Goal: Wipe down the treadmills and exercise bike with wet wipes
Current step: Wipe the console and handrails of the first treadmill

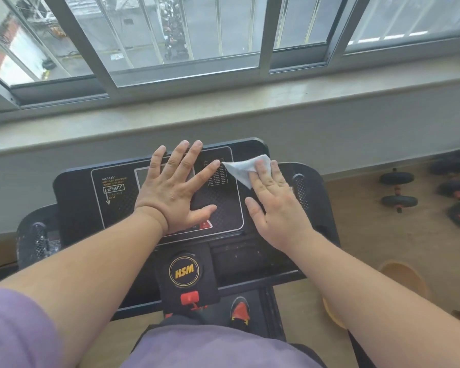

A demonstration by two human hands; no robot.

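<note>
On the treadmill (72, 181) by the window, we are in the middle of wiping the black screen panel (223, 205). We think this is the wiping step for this machine, and it looks only partly done, since the wipe sits at the right edge of the panel.

Going from left to right: our left hand (174, 188) lies flat on the panel with its fingers spread wide. It holds nothing. It just rests there, maybe to keep us steady.

Next comes the wet wipe (246, 167). It lies on the top right part of the panel, with one corner poking out toward the left.

Then our right hand (272, 201) presses down on the wipe with its fingers straight and close together. It is not pinching the wipe.

Next, we think the right hand should slide the wipe left across the panel, and the left hand must lift off to make room.
</note>
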